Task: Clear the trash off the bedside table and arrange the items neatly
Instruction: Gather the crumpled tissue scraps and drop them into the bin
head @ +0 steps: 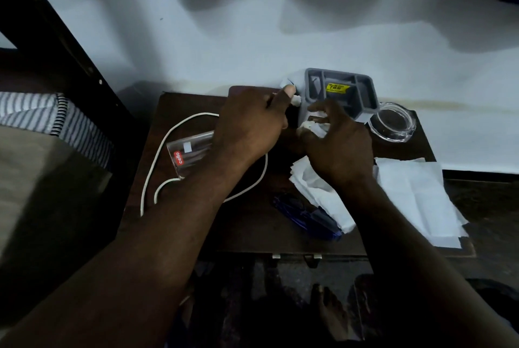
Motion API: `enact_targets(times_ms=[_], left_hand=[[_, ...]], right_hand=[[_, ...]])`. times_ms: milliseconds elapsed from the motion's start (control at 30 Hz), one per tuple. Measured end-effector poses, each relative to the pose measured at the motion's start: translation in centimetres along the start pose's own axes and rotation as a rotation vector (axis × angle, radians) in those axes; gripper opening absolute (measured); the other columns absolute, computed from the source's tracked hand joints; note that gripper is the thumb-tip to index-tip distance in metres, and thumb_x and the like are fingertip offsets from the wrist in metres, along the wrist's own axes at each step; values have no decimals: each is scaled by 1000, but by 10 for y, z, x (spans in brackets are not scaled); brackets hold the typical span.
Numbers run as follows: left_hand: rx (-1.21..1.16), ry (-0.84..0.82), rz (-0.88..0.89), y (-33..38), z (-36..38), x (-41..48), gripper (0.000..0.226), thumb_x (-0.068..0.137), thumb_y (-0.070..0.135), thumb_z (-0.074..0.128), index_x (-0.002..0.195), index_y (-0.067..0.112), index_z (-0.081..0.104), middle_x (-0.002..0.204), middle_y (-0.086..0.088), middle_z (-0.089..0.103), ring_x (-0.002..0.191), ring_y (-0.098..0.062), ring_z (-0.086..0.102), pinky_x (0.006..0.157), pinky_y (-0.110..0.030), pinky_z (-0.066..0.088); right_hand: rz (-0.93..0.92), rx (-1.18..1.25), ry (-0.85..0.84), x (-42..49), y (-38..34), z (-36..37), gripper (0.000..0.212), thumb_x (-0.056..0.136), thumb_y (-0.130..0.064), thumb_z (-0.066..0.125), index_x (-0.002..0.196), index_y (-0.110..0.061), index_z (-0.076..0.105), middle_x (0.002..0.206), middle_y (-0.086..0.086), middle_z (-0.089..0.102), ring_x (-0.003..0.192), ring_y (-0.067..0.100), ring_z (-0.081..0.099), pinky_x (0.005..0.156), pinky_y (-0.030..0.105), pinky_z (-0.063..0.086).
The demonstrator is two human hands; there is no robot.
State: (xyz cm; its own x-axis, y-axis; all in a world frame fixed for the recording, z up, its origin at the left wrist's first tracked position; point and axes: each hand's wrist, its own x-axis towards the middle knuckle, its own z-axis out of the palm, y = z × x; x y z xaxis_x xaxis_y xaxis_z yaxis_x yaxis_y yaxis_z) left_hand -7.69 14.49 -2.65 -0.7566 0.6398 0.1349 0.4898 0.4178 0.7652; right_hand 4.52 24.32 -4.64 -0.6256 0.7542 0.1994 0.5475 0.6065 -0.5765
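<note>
The dark tabletop (252, 224) is crowded, and most of the risk comes from that crowding. At its near right edge a flat white sheet (415, 196) overhangs the corner, so it could be brushed to the floor by the right forearm lying just beside it. A rumpled tissue (314, 187) lies under the right wrist and could be dragged along when the arm is drawn back. At the far edge a grey organiser (341, 92) stands against the wall, touched by the fingers working in front of it; a hard pull on the scraps could tip it or push it into the glass ashtray (393, 121) just to its right. A clear cello box (191, 152) and a looped white cable (157, 156) lie under the left forearm, and the cable could be snagged and the box swept off the left side. A blue wrapper (306, 215) at the near middle is untouched. The left hand (252, 123) is closed, a small white scrap (295, 99) pinched at the thumb tip. The right hand (339, 145) is curled round crumpled paper (314, 127); bits could be dropped if the grip is loosened.
</note>
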Motion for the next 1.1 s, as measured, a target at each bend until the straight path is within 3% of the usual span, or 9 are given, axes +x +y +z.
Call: enact_targets(times_ms=[133,233,333,433,533,600,767,900,1100], left_hand=[[122,-42,4,1,6,0,53,106,47,43,79,17,78,87,-2,77,90,-21,69,86,-40,50],[321,-77,93,-2,12,-2,41,105,41,43,96,15,74,100,-12,75,99,-34,67,84,-43,50],[476,-113,160,-5,16,-9,31,100,39,47,99,19,71,100,-12,73,95,-38,67,77,-41,52],[636,-165,195,-10,23,-17,27,95,36,54,107,24,74,101,-9,73,92,-34,69,69,-36,48],[691,-201,194,-14,29,-21,24,93,33,57,108,26,74,103,-6,71,91,-32,68,65,-32,40],[702,-208,208,-14,29,-21,24,92,32,58,109,28,74,105,-5,70,92,-32,68,66,-34,44],[811,-189,148,-15,30,-21,26,92,30,60,115,26,72,113,-6,70,100,-33,70,79,-38,53],[867,-172,148,-16,34,-23,24,90,22,60,111,23,72,109,-8,69,97,-33,69,73,-36,49],[954,-178,175,-20,42,-24,26,94,23,54,113,23,71,107,-7,69,97,-30,68,69,-33,39]], right_hand=[[34,97,9,1,3,-7,9,90,-35,67,93,-35,76,93,-8,79,93,12,73,82,24,53],[112,123,23,6,6,-12,28,87,-56,69,81,-31,76,80,-6,77,81,8,70,65,8,39],[166,173,50,4,5,-16,55,78,-76,69,64,-23,69,65,-6,71,65,4,65,60,18,41],[200,223,51,3,3,-20,63,77,-77,68,61,-16,67,60,-6,69,61,7,66,65,26,47],[202,257,72,4,1,-27,60,82,-68,70,65,-10,67,60,-1,68,59,10,64,62,29,47],[191,273,89,3,2,-32,57,84,-64,72,67,-9,67,60,0,68,59,11,64,63,30,50],[199,300,73,-1,8,-38,40,81,-55,80,65,-26,59,68,-2,72,68,16,73,75,36,59],[214,345,77,0,14,-42,33,79,-49,83,66,-31,58,70,-6,73,69,17,75,77,42,62],[245,380,74,5,19,-44,28,77,-44,83,75,-23,65,75,-2,75,71,22,75,77,47,61]])
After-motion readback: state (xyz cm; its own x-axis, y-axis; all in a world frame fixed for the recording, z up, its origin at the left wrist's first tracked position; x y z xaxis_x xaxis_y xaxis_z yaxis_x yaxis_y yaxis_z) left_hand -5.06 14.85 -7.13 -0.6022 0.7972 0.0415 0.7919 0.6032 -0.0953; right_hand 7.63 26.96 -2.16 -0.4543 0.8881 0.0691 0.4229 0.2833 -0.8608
